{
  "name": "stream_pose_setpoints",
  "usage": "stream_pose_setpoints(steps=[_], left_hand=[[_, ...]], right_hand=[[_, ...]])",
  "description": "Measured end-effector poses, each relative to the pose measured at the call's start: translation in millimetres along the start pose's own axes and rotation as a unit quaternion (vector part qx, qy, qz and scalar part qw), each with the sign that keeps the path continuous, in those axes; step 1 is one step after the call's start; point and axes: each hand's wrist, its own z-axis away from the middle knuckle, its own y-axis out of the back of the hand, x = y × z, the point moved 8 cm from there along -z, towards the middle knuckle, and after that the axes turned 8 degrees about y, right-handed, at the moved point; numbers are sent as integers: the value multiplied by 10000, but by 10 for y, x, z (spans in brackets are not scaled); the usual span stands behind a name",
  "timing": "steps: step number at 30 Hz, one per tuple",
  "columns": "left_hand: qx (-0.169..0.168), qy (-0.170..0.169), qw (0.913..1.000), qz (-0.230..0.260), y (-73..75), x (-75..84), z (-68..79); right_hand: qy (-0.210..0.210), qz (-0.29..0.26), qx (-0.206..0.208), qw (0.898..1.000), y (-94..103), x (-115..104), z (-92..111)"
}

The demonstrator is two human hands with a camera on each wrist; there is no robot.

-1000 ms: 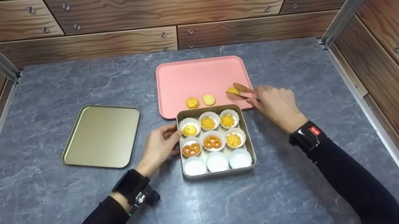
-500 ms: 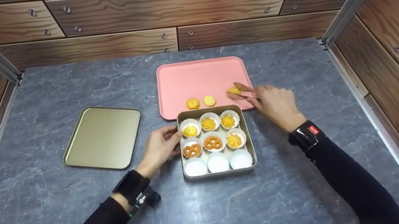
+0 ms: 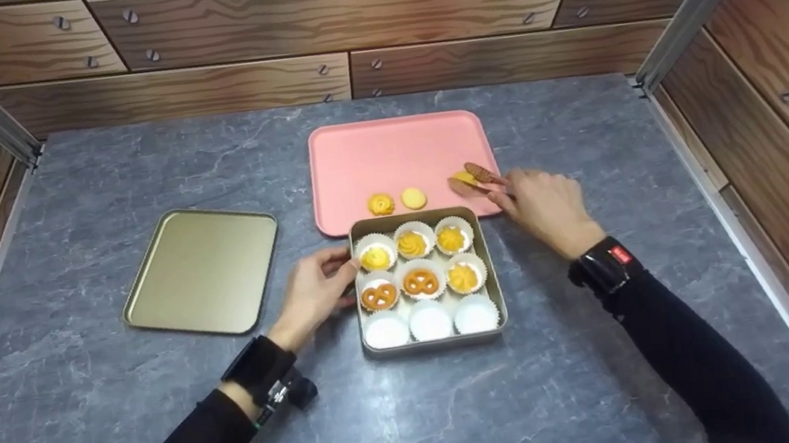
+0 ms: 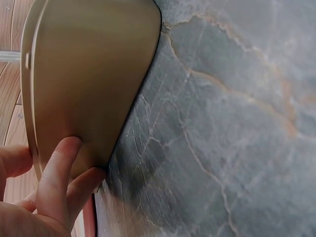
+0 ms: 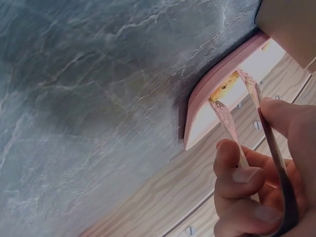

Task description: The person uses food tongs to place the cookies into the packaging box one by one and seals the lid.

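In the head view, a square gold tin (image 3: 500, 305) holds white paper cups. Swirled and star-shaped cookies and two pretzels lie in several of them; the front-row cups (image 3: 430, 321) hold nothing. My left hand (image 3: 313, 285) touches the tin's left side, thumb at the rim. The left wrist view shows its extended fingers (image 4: 58, 170) against the outer wall. My right hand (image 3: 549, 208) grips small tongs (image 3: 482, 171) over the pink tray (image 3: 385, 149). Their tips stand on either side of a yellow cookie (image 5: 225, 88); whether both touch it, I cannot tell.
A swirled cookie (image 3: 381, 204) and a round pale cookie (image 3: 413, 198) lie at the tray's front edge, just behind the tin. The gold lid (image 3: 203, 271) lies on the marbled grey table (image 3: 239, 429) at left. Wood-patterned panels (image 3: 339, 14) enclose the back and sides.
The tong tips have shifted very slightly to the right on the tray, and the yellow cookie between them looks a little more tilted. My left hand and the tin stay put.
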Motion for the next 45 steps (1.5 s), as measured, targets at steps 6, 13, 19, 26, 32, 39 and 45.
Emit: stream_pose_setpoints(steps=[6, 13, 19, 26, 32, 39, 45], left_hand=[[-2, 4, 9999, -121, -12, 40, -6], [-10, 53, 9999, -94, -1, 34, 13], [-30, 71, 10000, -50, 7, 12, 14], [-9, -19, 10000, 49, 9, 0, 5], [-11, -11, 10000, 94, 10, -8, 9], [28, 131, 9999, 41, 12, -19, 9], [6, 84, 10000, 2, 0, 1, -1]], right_hand=[[86, -61, 90, 9999, 57, 19, 3], [195, -156, 202, 9995, 91, 4, 9], [277, -169, 266, 9991, 118, -24, 19], [272, -78, 474, 9985, 195, -27, 45], [247, 14, 567, 9981, 223, -21, 71], [403, 152, 918, 9948, 327, -50, 127], [571, 79, 1147, 9917, 461, -72, 250]])
